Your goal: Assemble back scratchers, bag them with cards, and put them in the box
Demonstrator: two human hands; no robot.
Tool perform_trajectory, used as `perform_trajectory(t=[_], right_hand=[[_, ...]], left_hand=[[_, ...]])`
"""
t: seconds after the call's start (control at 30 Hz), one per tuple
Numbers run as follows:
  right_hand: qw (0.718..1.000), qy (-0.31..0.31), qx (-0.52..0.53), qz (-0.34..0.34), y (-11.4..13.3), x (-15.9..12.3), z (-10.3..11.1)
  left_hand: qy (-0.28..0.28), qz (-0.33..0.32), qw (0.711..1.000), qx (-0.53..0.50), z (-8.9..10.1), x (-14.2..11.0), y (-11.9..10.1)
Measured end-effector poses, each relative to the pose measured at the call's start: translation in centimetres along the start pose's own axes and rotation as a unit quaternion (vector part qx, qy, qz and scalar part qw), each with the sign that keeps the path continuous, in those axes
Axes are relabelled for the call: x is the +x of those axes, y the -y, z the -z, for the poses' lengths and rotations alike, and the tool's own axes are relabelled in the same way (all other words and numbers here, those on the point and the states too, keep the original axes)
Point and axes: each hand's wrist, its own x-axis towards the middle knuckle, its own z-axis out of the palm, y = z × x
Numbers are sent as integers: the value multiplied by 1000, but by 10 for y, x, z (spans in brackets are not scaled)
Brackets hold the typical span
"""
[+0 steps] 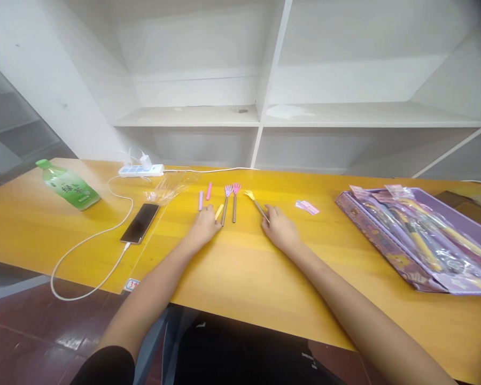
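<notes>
My left hand [205,225] is closed, with a short yellow handle sleeve [219,212] between its fingers. My right hand [280,229] pinches the end of the metal rod of a yellow-headed back scratcher [250,195], whose claw points up and left. Between the hands lie a purple-headed back scratcher [228,191] and a pink-headed back scratcher [236,189], side by side with claws toward the shelf. A purple sleeve [201,200] and a pink sleeve [209,191] rest just beyond my left hand.
Right of my hands are small printed cards [307,207] and a purple box [393,264] of wrapped back scratchers. To the left lie a charging phone [140,223], a green bottle [69,185], a power strip [141,170] and clear plastic wrapping [166,186]. White shelving [192,115] stands behind the table.
</notes>
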Motion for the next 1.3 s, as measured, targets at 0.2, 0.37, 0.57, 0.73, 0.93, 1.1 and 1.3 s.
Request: perform_trajectory(t=[0.2,0.37,0.57,0.73,0.93,1.1,1.3], right_hand=[[990,-5,127,-64,-13,2,0],[840,-26,536,-78,-12,0,-3],[722,85,685,-51,-1,-6,3],[684,51,724,-72,-8,-4,2],[682,34,725,-89,-19,2,3],[677,20,730,-93,-19,0,6],[672,18,735,-92,-21,0,10]], left_hand=[[22,35,999,-5,11,1,0],[5,4,999,-43,16,-9,-8],[37,-155,973,-164,5,-21,-15],[62,-223,958,-169,-5,-18,-14],[61,-224,961,-149,-5,-14,-13],[75,-201,962,-168,2,-18,-13],[76,-195,962,-176,10,-22,-17]])
